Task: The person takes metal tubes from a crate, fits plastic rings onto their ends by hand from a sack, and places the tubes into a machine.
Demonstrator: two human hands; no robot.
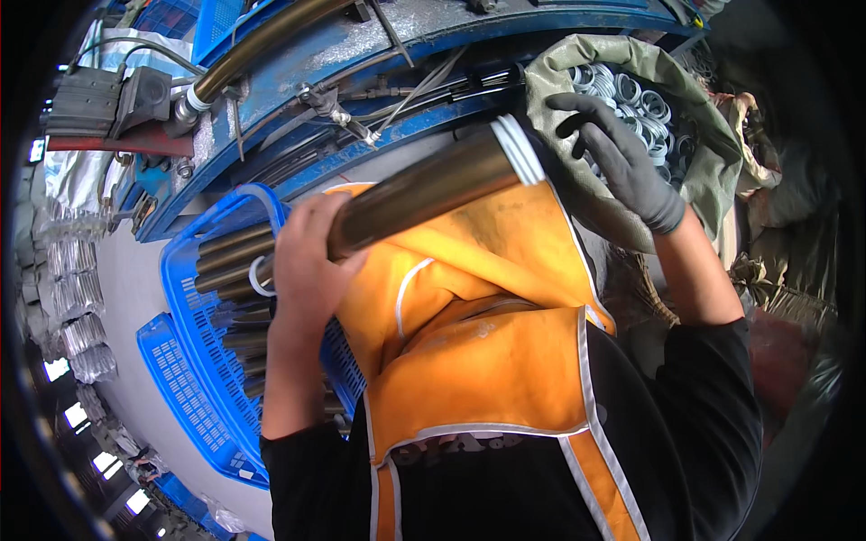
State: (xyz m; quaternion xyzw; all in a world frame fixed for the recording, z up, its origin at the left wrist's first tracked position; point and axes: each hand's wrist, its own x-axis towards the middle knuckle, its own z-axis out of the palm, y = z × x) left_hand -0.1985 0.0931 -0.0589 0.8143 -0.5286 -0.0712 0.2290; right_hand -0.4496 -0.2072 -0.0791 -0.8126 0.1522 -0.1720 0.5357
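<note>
My bare left hand (311,239) is closed around a bronze-coloured metal tube (424,194), held tilted across my lap with its far end up to the right. Several white rings (518,151) sit at that far end. A single white ring (256,276) shows beside the left wrist, near the tubes in the basket. My right hand (622,158), in a dark grey glove, hovers at the mouth of a pale green woven sack (717,171). Its fingers are apart, and nothing shows in them. Loose white rings (648,101) fill the sack's opening.
At my left stands a blue plastic basket (171,261) with several bronze tubes (236,243). Across the front runs a blue metal workbench (352,54) with fittings, carrying another bronze tube (262,45). An orange apron (478,379) covers my lap.
</note>
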